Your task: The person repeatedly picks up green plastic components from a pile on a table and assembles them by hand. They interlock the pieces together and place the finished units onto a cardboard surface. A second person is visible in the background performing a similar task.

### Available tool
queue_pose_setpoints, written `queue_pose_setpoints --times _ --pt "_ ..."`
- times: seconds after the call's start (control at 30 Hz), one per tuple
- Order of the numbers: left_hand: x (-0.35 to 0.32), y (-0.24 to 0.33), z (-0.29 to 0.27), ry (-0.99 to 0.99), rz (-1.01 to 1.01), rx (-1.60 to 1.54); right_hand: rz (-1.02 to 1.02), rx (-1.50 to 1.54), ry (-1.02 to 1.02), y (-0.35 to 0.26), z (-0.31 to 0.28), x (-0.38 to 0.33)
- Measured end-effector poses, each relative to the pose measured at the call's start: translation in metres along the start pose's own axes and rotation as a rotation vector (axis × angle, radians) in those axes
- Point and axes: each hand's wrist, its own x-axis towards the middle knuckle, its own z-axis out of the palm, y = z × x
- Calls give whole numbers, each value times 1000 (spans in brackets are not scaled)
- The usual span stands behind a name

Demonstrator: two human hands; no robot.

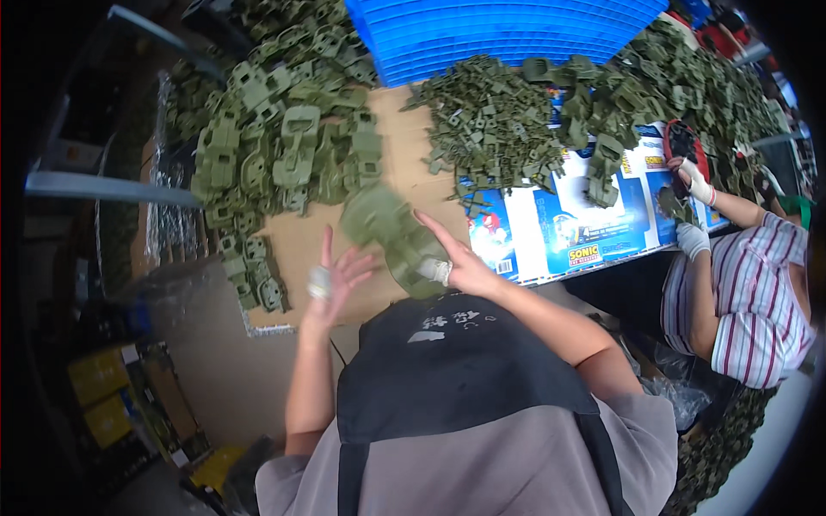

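My right hand grips a large olive-green moulded plastic part by its right side, the thumb wrapped in white tape. The part is smeared by motion and hangs over the near edge of the cardboard-covered table. Just left of it my left hand is raised with fingers spread, a white wrap on its thumb, and holds nothing. Beyond my left hand lies a heap of larger green plastic parts. A pile of small green parts sits farther right.
A blue ribbed crate stands at the back. Printed blue-and-white cardboard covers the right of the table. A co-worker in a striped shirt handles parts at the right. Yellow boxes stand at lower left; a metal bar crosses the left side.
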Motion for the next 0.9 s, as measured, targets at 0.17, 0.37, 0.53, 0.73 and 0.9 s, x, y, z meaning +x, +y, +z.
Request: queue_pose_setpoints --times 0.17,0.37,0.53,0.73,0.9 --pt "32 -50 73 263 168 290 -1 12 66 15 18 2" --pt "21 -58 46 139 199 524 17 12 -43 33 12 -4" --pt "7 -7 29 494 -56 910 305 -599 235 55 -19 5" --pt "0 0 19 180 -13 -156 -242 -842 481 111 -62 33" --pt "31 -11 24 242 -7 -66 -59 -1162 752 104 -114 71"
